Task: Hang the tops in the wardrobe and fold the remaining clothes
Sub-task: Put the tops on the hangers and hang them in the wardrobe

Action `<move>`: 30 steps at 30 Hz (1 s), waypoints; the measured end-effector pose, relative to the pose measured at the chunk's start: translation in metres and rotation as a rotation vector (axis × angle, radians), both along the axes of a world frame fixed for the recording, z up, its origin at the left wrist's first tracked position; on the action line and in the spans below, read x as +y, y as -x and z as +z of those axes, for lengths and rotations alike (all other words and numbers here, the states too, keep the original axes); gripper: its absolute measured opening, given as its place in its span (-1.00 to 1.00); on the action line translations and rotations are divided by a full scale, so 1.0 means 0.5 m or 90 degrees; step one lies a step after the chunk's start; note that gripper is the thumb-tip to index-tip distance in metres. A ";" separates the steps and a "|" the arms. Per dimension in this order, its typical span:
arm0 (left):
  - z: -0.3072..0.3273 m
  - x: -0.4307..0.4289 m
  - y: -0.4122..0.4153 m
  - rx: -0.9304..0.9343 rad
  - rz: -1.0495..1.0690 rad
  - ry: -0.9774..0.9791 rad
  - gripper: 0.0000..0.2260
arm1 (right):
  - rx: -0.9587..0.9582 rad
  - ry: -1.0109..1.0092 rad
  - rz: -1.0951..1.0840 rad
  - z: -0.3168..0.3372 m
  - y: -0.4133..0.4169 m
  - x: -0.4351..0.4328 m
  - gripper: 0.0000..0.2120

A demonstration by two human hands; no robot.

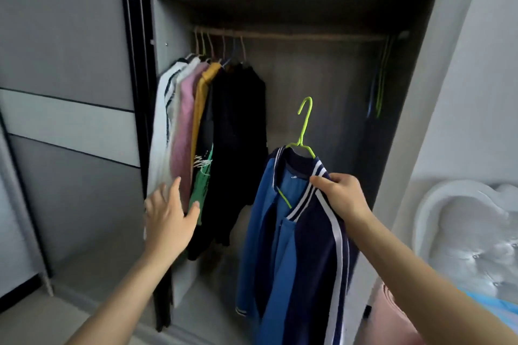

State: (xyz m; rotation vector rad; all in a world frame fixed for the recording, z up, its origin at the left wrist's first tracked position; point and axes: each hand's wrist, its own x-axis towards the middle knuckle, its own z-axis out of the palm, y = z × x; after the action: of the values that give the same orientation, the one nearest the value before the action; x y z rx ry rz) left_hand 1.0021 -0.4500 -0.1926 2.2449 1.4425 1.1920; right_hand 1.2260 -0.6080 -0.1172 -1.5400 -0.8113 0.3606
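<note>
So, the step here is getting the blue and navy jacket with white stripes (297,246) onto the brown wooden rail (308,36) in the wardrobe. The jacket sits on a lime-green plastic hanger (305,126), well below the rail and under its bare middle stretch. The right hand (340,194) has its fingers (322,180) pinched on the jacket's striped collar and shoulder. I can't tell whether the hanger's arm is inside that pinch too. The left hand (168,218) is loose, fingers spread, holding nothing, down by the row of hung tops (196,120) bunched at the left end of the rail. Whether it touches the white one, I can't say.

My tip: make sure the grip catches the hanger and not just cloth, since the jacket hangs open and could slide off one side. Lift the hook over the rail just right of the black tops and let it settle before letting go. The free hand can nudge the bunch towards the rail's left end so sleeves don't snag. A few spare hangers (379,78) hang at the rail's right end, so there's plenty of room between.
</note>
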 end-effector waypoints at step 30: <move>0.320 0.749 -0.358 0.015 -0.151 -0.215 -0.15 | -0.273 -0.008 -0.288 0.360 -0.213 0.799 -0.59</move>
State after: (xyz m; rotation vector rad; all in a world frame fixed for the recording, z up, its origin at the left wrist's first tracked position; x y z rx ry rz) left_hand 1.1812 -0.0755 -0.0323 2.5679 1.0019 1.4179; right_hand 1.3324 -0.2084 0.0627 -1.7601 -0.7561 -0.3166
